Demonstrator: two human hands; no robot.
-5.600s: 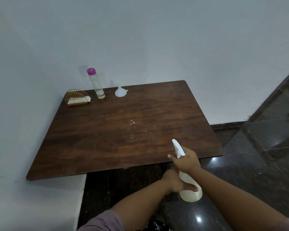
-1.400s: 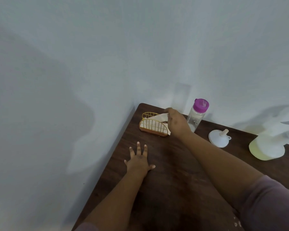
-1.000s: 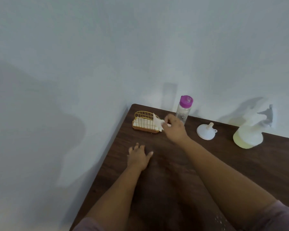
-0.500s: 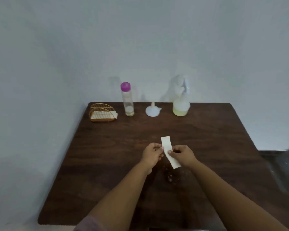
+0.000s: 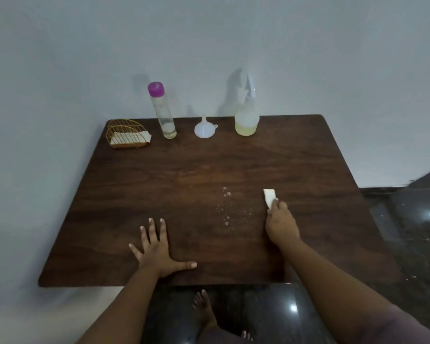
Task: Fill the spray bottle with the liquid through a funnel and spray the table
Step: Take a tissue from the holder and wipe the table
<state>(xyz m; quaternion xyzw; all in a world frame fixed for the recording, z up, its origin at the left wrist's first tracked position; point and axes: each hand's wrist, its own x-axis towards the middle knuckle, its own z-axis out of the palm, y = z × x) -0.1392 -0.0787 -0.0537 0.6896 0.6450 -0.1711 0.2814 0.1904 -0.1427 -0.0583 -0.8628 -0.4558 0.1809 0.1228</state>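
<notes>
Right hand (image 5: 281,224) pinches a tissue (image 5: 269,197) beside the droplets (image 5: 227,209), poised to wipe; left hand (image 5: 157,247) lies flat left of them, bracing.

tissue (image 5: 269,196): near end hidden under right hand (image 5: 281,223) | both forearms cut by bottom edge

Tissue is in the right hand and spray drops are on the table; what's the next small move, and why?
Probably sweep the right hand with its tissue leftward across the droplets. They lie just left of the tissue, unwiped, while the left hand rests flat on the table, bracing it.
</notes>
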